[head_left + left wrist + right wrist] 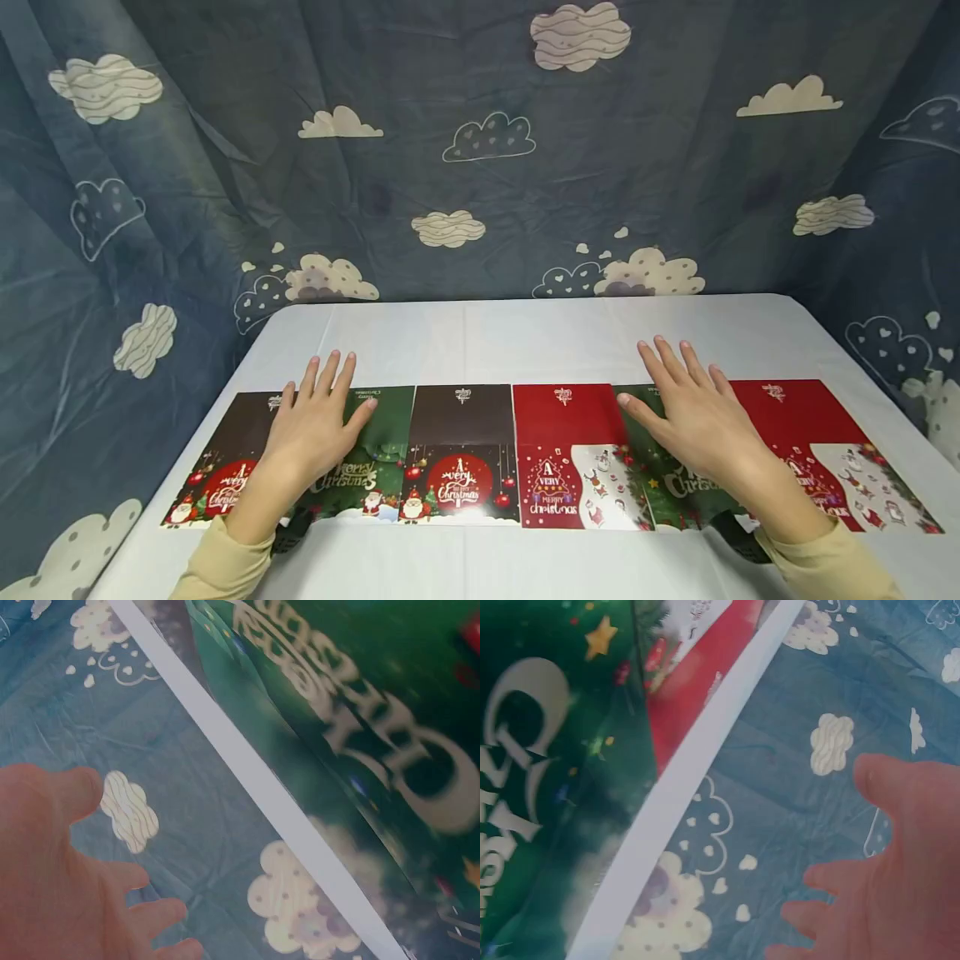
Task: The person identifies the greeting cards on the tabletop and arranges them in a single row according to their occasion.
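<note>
Several Christmas cards lie unfolded side by side in one row. My left hand (310,429), fingers spread and straight, is over a dark brown card (238,429) and a green card (388,429). Over on the other side, my right hand (708,421) spreads its fingers above another green card (667,475), beside a red card (787,412). Between the hands are a second dark brown card (462,421) and a second red card (564,417). Neither hand holds anything. Both wrist views show extended fingers and a green card near each hand.
A white-covered table (480,342) carries the cards, with its surface visible behind and in front of the row. A dark blue cloth (420,183) with cloud prints hangs behind and at both sides. Dark bands (738,537) sit at the wrists, by yellow sleeves (828,562).
</note>
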`<state>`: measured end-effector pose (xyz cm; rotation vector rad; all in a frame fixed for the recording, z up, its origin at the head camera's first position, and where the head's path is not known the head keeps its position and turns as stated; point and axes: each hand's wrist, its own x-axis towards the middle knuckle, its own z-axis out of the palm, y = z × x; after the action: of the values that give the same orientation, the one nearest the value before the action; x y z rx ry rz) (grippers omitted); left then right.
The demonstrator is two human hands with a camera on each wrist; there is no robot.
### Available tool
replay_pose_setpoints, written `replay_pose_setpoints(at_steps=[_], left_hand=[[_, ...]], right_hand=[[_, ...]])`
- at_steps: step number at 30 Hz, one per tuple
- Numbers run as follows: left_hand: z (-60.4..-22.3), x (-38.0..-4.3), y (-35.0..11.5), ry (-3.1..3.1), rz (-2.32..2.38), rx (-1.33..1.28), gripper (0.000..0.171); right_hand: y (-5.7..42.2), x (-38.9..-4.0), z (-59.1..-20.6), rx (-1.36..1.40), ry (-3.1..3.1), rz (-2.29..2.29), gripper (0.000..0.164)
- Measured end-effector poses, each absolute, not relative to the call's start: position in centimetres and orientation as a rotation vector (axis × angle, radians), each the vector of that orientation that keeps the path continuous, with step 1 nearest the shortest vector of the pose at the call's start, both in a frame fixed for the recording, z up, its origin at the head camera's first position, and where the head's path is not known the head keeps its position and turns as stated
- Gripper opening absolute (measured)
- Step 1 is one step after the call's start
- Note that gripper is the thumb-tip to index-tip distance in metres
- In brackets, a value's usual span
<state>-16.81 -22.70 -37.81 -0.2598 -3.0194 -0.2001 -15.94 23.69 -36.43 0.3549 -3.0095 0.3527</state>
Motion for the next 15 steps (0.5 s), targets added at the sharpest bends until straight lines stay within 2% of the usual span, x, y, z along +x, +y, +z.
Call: replay_pose_setpoints(at_steps=[15], left_hand=[[-37.6,-15.9,-27.2,-3.014,-0.207,-0.200,0.079]], right_hand=[[18.7,-16.9,-35.7,0.478,-2.951,0.368,0.088]])
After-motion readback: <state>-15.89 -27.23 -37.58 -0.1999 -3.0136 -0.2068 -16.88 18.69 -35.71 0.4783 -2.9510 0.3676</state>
